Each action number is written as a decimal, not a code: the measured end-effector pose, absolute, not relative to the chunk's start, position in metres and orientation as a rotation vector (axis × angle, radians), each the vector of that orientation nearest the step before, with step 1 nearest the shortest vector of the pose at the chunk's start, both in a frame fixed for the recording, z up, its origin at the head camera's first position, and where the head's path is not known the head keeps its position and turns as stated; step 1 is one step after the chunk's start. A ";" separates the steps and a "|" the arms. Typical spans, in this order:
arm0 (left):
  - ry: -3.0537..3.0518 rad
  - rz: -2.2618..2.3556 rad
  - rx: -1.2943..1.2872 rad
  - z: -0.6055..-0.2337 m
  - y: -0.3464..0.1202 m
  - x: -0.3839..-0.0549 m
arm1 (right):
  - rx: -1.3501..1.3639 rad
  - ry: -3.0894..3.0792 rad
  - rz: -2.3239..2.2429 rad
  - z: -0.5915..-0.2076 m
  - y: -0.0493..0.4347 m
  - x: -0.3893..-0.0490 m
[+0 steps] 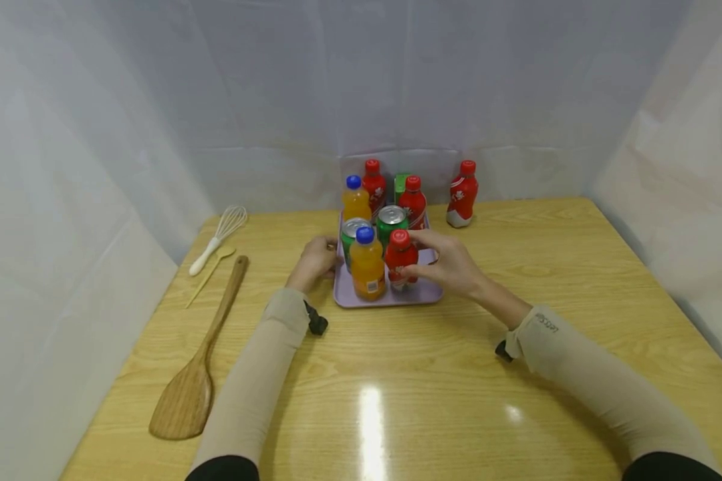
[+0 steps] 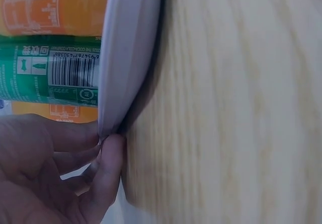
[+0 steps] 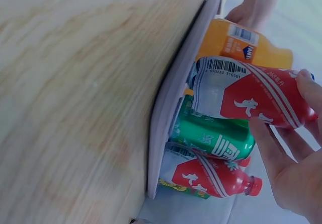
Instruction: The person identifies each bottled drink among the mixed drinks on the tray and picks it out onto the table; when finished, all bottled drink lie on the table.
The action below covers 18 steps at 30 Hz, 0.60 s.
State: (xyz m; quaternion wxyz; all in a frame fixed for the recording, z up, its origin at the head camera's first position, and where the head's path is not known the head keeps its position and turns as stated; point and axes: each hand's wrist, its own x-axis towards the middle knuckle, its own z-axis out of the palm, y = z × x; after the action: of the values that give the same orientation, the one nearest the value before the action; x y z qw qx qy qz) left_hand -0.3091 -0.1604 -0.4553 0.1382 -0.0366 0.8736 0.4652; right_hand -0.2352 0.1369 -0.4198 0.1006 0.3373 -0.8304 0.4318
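A lilac tray (image 1: 424,294) carries several drinks. At its left edge my left hand (image 1: 314,262) pinches the rim (image 2: 113,118) between thumb and fingers. My right hand (image 1: 448,264) holds a small red bottle (image 1: 401,257) by its upper part, at the tray's front right; whether its base touches the tray I cannot tell. An orange soda bottle (image 1: 368,267) with a blue cap stands beside it. Behind them are two green cans (image 1: 392,224), a second orange bottle (image 1: 356,202), two more red bottles (image 1: 413,204) and a partly hidden green carton (image 1: 400,184).
Another red bottle (image 1: 462,195) stands on the table to the right of the tray, near the back wall. On the left lie a whisk (image 1: 219,239), a thin yellow spoon (image 1: 210,276) and a long wooden spatula (image 1: 195,374). White sheeting (image 1: 277,100) surrounds the wooden table (image 1: 457,401).
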 end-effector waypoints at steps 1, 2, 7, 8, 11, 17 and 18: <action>2.524 1.345 -0.107 -0.455 -0.160 -0.309 | 0.993 -2.454 1.291 -0.419 0.137 -0.235; 2.523 1.345 -0.108 -0.455 -0.160 -0.310 | 0.989 -2.454 1.316 -0.418 0.137 -0.235; 2.520 1.356 -0.105 -0.456 -0.161 -0.311 | 0.940 -2.473 1.514 -0.413 0.139 -0.237; 2.521 1.356 -0.102 -0.456 -0.161 -0.311 | 0.928 -2.479 1.558 -0.411 0.139 -0.237; 2.517 1.361 -0.102 -0.457 -0.161 -0.312 | 0.898 -2.498 1.667 -0.409 0.141 -0.238; 2.503 1.373 -0.113 -0.459 -0.162 -0.313 | 0.866 -2.494 1.789 -0.404 0.145 -0.241; 2.503 1.373 -0.113 -0.459 -0.162 -0.313 | 0.863 -2.484 1.811 -0.403 0.145 -0.242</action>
State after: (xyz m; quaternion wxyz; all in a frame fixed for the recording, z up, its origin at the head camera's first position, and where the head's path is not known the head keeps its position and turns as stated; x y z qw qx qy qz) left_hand -0.3125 -0.1621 -0.4587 0.1416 -0.0393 0.8673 0.4757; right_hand -0.2415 0.1452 -0.4028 -0.0256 0.2703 -0.7776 0.5671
